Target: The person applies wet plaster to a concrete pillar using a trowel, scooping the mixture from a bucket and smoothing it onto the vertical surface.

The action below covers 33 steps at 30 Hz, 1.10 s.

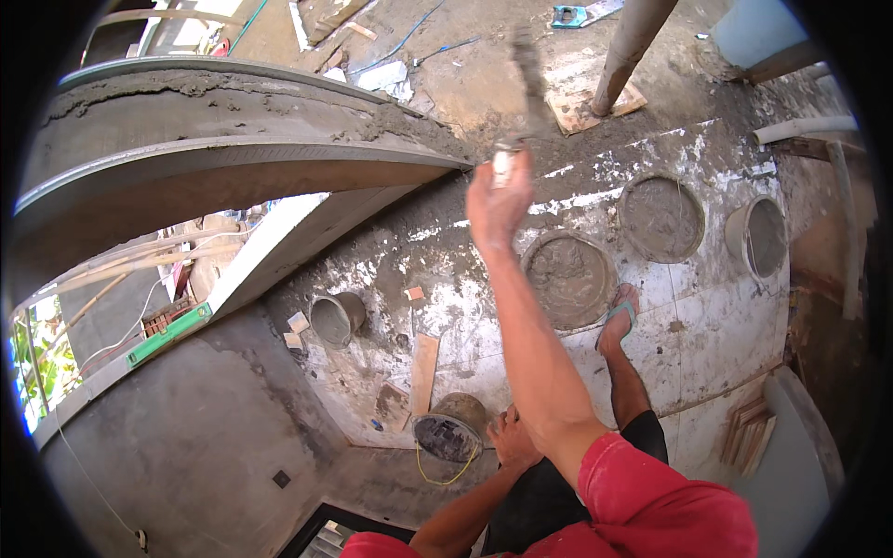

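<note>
My right hand [498, 206] is stretched forward, its fingers wrapped round the pale handle of a trowel [526, 79]. Motion smears the trowel's blade, which points away over the floor. My left hand [513, 440] lies with fingers spread by my dark shorts, close to a tilted bucket [450, 430] with a yellow handle. Below my right hand stands a wide tub [569, 279] filled with wet grey mortar. To the left, wet mortar [223, 107] coats the channel between two long metal edges of a raised beam [307, 149].
Another mortar tub [661, 218] and a tilted bucket [765, 237] stand to the right. A small bucket [337, 319] is at left, near a wooden strip [424, 374]. A post [633, 56] rises from a board ahead. A green spirit level [170, 335] lies on the left ledge.
</note>
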Each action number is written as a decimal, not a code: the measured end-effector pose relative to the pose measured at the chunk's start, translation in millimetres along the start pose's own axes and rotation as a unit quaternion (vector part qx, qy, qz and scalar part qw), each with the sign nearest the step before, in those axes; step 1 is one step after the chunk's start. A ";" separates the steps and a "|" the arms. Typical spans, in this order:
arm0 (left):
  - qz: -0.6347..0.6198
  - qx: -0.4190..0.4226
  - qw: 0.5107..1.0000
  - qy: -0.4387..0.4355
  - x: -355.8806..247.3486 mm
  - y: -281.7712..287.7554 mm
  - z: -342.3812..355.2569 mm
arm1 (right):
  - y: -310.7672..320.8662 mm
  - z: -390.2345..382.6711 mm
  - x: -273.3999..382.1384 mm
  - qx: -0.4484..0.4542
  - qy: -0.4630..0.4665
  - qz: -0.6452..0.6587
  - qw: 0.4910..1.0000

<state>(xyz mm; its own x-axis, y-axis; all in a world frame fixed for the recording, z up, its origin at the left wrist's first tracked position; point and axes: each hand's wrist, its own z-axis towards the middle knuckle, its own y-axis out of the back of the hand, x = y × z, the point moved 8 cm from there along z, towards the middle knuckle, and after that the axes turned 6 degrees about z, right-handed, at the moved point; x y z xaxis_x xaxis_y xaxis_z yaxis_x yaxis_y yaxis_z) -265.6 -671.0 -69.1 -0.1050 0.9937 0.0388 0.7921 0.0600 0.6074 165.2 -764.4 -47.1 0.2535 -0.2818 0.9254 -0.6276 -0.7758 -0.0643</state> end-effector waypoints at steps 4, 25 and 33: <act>0.076 -0.014 0.997 -0.019 4.7 -32.7 0.3 | -66.2 -108.9 19.7 0.240 0.110 -0.012 0.964; -0.126 0.021 0.990 0.058 4.4 21.7 2.0 | 257.4 -20.9 -162.9 0.259 -0.096 -0.657 0.701; -0.114 -0.011 0.993 0.041 -2.1 23.7 4.6 | 270.2 -50.1 -288.4 0.415 -0.095 -0.557 0.713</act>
<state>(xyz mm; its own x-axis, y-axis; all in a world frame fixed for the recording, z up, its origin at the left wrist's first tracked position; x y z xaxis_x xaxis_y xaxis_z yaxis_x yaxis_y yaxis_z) -243.8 -671.2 -58.5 -0.3297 0.9434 -0.0369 0.7288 0.2792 0.6252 -114.3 -864.5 -312.7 0.3983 0.7608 0.5123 0.6739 -0.6217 0.3993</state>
